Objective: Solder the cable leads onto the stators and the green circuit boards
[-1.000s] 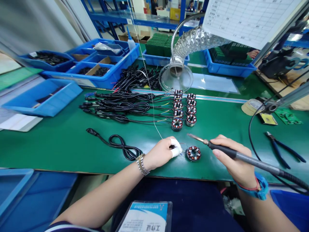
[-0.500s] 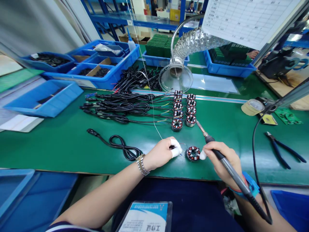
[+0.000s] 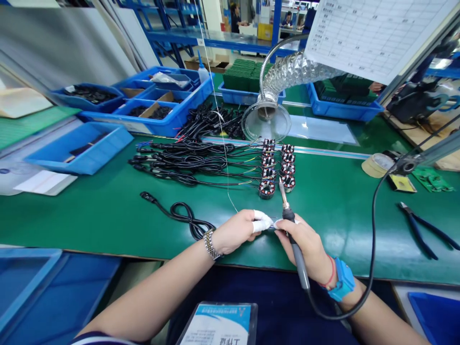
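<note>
My left hand (image 3: 241,232), with white covers on its fingers, pinches the wire end of a black cable (image 3: 183,216) that lies coiled to its left. A thin solder wire (image 3: 227,177) comes down from above to these fingers. My right hand (image 3: 307,244) is closed around a soldering iron (image 3: 298,263), whose tip points up and away toward the wound stators. Its covered thumb and fingertips meet my left fingertips at the thin wires. The single stator at the front is hidden by my right hand. Two rows of stators (image 3: 266,189) stand beyond, several with black cables attached.
A fume-hose hood (image 3: 266,122) hangs behind the stators. Blue parts bins (image 3: 82,148) stand at left and back. Diagonal cutters (image 3: 419,230), a tape roll (image 3: 377,165) and green circuit boards (image 3: 433,179) lie at right. The iron's cord (image 3: 373,230) loops beside my right arm.
My right hand has moved left with the soldering iron, and its fingertips now meet my left hand. The iron has swung more upright. The front stator has become hidden. The view has shifted slightly.
</note>
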Tool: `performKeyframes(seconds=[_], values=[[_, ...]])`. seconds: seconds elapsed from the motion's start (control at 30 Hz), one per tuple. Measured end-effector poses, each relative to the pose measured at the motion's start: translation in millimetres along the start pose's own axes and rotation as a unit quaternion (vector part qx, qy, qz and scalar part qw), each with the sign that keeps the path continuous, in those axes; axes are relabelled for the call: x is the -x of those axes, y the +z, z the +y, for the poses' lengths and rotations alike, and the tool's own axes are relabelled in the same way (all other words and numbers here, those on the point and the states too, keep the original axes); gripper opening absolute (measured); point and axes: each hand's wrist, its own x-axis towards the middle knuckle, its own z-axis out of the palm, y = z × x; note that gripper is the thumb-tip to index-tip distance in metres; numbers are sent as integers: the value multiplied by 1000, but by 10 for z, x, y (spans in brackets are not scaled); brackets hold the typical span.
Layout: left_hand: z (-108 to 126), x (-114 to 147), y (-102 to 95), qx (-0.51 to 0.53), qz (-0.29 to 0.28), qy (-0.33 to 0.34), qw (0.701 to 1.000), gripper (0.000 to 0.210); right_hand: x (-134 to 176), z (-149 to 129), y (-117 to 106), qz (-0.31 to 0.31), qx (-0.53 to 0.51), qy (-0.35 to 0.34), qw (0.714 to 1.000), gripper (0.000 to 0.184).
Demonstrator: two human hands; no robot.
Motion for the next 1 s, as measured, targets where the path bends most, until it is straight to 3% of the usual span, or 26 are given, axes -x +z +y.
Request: performKeyframes(seconds=[0.13, 0.3, 0.57, 0.7, 0.87, 0.93, 1.0], values=[[-16, 3, -22, 121, -30, -27, 992, 21, -2, 11, 8, 3, 4, 13, 1000, 32], [-23, -11, -32, 180, -46, -46, 982, 18, -1, 19, 7, -3, 16, 21, 1000, 31], [-60, -4, -15, 169, -33, 6, 985, 17, -22, -130, -21, -6, -39, 92, 995, 31], [-55, -4, 8, 150, -18, 11, 988, 18, -6, -151, -7, -3, -36, 96, 995, 34], [-87, -12, -6, 56, -8, 38, 998, 21, 12, -114, 10, 16, -35, 83, 996, 30], [-78, 32, -46, -54, 22, 70, 996, 22, 10, -102, -2, 25, -43, 91, 995, 31], [-49, 109, -96, -204, 88, 113, 968, 19, -1, -95, -21, 38, -56, 106, 992, 33]])
